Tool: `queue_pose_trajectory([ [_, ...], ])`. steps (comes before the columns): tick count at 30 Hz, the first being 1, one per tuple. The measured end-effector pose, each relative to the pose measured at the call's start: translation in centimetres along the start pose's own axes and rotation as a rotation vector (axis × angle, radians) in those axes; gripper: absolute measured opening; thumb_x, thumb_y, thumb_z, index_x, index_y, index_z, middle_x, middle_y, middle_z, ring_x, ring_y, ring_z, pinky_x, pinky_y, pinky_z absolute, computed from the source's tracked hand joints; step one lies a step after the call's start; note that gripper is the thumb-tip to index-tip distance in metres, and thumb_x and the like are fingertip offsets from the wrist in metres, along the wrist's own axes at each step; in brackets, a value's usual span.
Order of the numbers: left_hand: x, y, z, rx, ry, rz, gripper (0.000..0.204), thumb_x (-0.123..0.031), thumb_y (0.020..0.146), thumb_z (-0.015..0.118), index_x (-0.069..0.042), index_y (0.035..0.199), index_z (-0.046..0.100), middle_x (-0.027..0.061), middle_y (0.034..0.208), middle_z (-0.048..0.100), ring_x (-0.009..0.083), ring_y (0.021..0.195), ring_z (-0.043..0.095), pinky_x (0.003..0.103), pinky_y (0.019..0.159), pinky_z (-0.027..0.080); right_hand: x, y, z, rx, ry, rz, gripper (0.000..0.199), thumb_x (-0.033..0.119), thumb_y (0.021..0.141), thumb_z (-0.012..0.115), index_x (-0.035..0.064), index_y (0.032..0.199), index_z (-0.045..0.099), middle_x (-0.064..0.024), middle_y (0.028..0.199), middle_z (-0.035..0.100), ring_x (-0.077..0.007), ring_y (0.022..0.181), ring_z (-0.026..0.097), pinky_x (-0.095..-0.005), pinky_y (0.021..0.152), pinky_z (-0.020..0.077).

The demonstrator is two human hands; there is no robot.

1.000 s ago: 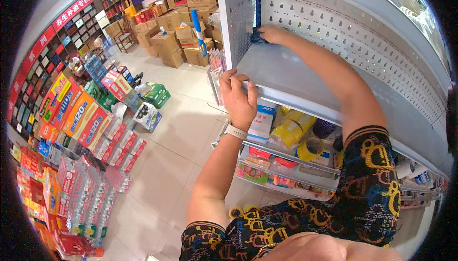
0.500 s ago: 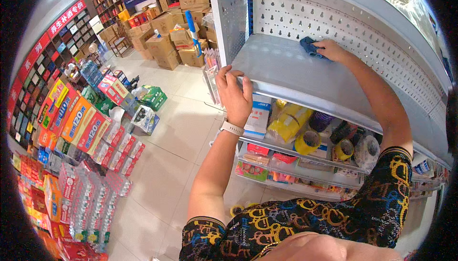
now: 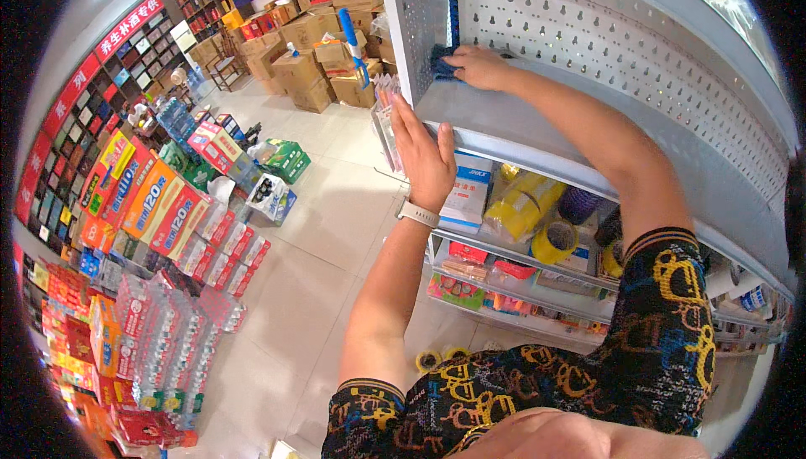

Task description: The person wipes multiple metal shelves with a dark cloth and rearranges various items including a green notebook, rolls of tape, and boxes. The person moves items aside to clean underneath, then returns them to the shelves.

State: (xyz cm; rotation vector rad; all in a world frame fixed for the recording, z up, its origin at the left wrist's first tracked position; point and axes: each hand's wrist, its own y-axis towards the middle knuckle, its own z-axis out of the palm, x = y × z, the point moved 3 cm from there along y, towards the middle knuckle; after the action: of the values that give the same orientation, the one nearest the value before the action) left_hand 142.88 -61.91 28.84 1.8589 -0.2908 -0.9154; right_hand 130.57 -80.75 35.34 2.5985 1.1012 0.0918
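Note:
My right hand presses a dark blue cloth into the far left corner of a grey metal shelf, close to the side panel and the perforated back panel. Its fingers are closed on the cloth. My left hand is raised at the shelf's front left corner, fingers stretched out and nothing in it. Whether its palm touches the shelf edge I cannot tell. A pale watch band circles the left wrist.
Below, lower shelves hold yellow tape rolls, a blue and white box and packaged goods. Colourful stacked packages stand at the left on a tiled floor. Cardboard boxes are piled at the back, with a blue-handled tool in front.
My right hand has slid the cloth leftward along the shelf into its far left corner. The left hand's curled fingers have straightened.

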Motion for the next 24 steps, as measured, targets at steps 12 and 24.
queue_pose_trajectory([
  [12,0.6,-0.3,0.6,-0.03,0.009,0.022,0.079,-0.038,0.097,0.046,0.01,0.146,0.007,0.0311,0.151,0.013,0.0463,0.139,0.015,0.048,0.115,0.013,6.6,-8.5,-5.3,0.218,0.446,-0.293,0.047,0.0,0.081,0.057,0.0152,0.126,0.06,-0.0135,0.118,0.055,-0.03,0.112,0.05,-0.0385,0.1,0.0382],
  [24,2.2,-1.0,0.9,-0.007,-0.265,-0.134,0.063,-0.006,0.093,0.049,0.0,0.148,0.019,0.0219,0.144,0.034,0.0328,0.13,0.037,0.041,0.11,0.027,-5.7,-42.5,-18.3,0.225,0.427,0.53,0.028,-0.01,0.075,0.063,0.0073,0.096,0.071,-0.0079,0.113,0.059,-0.0252,0.107,0.055,-0.0358,0.099,0.0421],
])
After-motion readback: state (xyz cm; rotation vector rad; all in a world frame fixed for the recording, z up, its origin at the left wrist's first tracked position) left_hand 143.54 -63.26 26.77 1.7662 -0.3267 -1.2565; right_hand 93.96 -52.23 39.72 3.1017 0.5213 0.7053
